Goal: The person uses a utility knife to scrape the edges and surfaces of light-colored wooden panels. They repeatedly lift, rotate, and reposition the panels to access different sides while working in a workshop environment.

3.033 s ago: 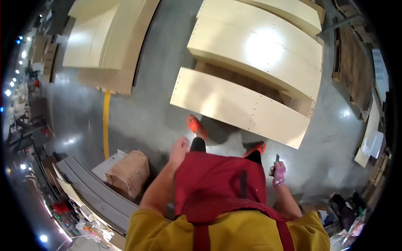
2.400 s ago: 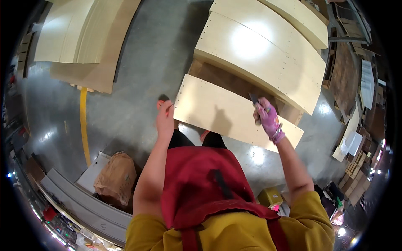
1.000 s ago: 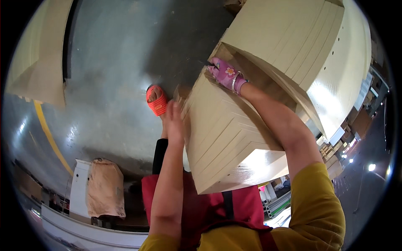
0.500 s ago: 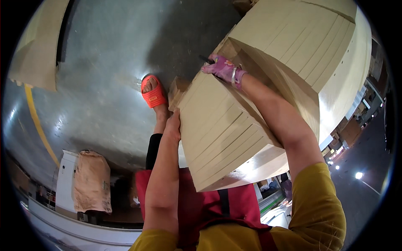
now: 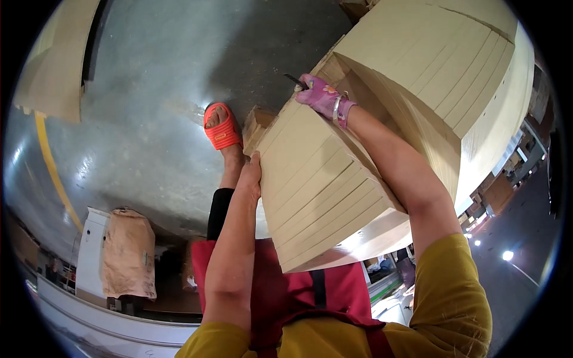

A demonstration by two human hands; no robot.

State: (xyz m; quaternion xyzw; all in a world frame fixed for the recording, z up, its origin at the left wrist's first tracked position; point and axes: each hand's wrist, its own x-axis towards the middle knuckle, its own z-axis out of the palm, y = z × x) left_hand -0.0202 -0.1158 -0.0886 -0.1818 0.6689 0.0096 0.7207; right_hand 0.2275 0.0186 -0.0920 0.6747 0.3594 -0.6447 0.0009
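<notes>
A stack of tan cardboard sheets point(image 5: 322, 185) leans in front of me, its layered edges facing up. Bare and pressed to the left side of the stack, my left hand point(image 5: 250, 174) grips its edge; most of the fingers are hidden. My right hand point(image 5: 323, 97) wears a pink-purple flowered glove and rests at the far edge of the stack. It is closed around a utility knife point(image 5: 293, 79), whose thin dark blade points left and away; the handle is hidden in the glove. My right forearm crosses over the gap behind the stack.
A second, larger cardboard stack point(image 5: 424, 59) stands at the right, with shiny wrap on its side. A small cardboard piece point(image 5: 258, 124) lies beside my orange slipper point(image 5: 221, 126). A brown paper-covered bundle point(image 5: 128, 253) stands at the lower left. More cardboard point(image 5: 57, 65) is at the far left.
The stacks and both hands sit slightly farther right in view. More of the knife's blade shows beyond the right glove. Both hands keep their hold.
</notes>
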